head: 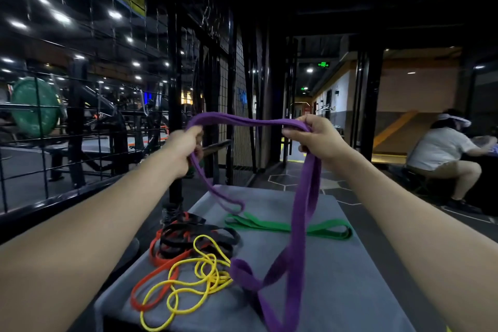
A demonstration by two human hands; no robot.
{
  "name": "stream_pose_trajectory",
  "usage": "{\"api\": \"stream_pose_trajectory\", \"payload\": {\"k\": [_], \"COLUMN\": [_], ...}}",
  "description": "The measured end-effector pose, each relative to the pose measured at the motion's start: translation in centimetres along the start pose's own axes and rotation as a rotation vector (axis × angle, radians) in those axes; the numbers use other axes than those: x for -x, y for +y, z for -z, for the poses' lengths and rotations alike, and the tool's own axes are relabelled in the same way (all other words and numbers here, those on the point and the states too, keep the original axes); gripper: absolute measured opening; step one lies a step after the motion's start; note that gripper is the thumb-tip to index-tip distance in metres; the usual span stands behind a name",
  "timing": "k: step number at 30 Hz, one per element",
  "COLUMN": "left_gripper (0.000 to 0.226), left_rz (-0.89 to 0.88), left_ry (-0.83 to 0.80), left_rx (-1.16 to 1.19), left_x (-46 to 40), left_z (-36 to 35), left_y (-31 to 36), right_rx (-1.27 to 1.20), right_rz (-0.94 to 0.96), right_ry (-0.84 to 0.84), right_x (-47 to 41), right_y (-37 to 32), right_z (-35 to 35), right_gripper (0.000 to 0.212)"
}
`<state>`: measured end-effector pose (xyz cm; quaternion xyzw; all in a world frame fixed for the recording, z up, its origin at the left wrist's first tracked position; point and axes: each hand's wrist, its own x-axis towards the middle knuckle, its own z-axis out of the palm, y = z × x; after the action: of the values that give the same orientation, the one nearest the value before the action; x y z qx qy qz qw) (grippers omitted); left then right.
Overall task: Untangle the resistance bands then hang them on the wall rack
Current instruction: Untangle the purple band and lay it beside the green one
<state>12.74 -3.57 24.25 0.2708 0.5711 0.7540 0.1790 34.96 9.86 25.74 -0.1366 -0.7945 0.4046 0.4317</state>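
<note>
Yellow band (188, 283) lies nearest, a thin cord looped over itself on the grey table (336, 264), tangled with an orange band (159, 271) and a black band (194, 237) just behind it. Both arms reach out above this heap. Up at chest height the left hand (186, 148) and the right hand (318, 140) each have fingers curled tight round the purple band (301, 213), which stretches in a shallow sag between them. From the left fist a narrow loop drops to touch the table's far part; from the right fist a wide doubled length hangs down, twists on the tabletop beside the yellow cord, and runs off the near edge. A green band (291, 226) lies flat across the table beyond the hanging purple, apart from the heap. Black wire mesh (89, 105) stands to the left, with gym gear dim behind it. Off to the right, well apart, a person (444, 153) in a white shirt sits bent forward.
</note>
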Motion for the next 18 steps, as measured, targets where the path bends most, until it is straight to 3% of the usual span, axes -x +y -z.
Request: {"api": "stream_pose_trajectory", "payload": {"k": [2, 4, 5, 7, 9, 13, 18], "left_gripper": [0.017, 0.011, 0.034, 0.074, 0.083, 0.024, 0.015], "left_rz": [0.025, 0.022, 0.037, 0.063, -0.022, -0.219, -0.286], "left_ry": [-0.079, -0.243, -0.363, -0.576, -0.670, -0.735, -0.592], "left_rx": [-0.198, -0.561, -0.718, -0.774, -0.635, -0.521, -0.661], "left_x": [0.7, 1.9, 2.6, 4.0, 5.2, 6.4, 5.9], "left_z": [0.4, 0.8, 0.7, -0.6, -3.0, -6.8, -6.1], "left_y": [-1.7, -3.2, -3.8, -4.3, -4.1, -4.2, -4.2], "right_rx": [-0.006, 0.059, 0.128, 0.326, 0.487, 0.516, 0.358], "right_rz": [-0.023, -0.047, -0.050, -0.013, 0.037, 0.070, 0.022], "right_ry": [0.018, 0.001, -0.024, -0.106, -0.210, -0.261, -0.271], "right_x": [-0.2, 0.0, 0.1, 0.6, 1.0, 1.3, 2.4], "right_y": [0.3, 0.5, 0.5, 0.2, 0.1, 0.6, 2.7], "right_z": [0.2, 0.5, 0.4, -0.4, -2.2, -4.3, -3.7], "right_gripper": [0.015, 0.014, 0.012, 0.010, 0.020, 0.029, 0.035]}}
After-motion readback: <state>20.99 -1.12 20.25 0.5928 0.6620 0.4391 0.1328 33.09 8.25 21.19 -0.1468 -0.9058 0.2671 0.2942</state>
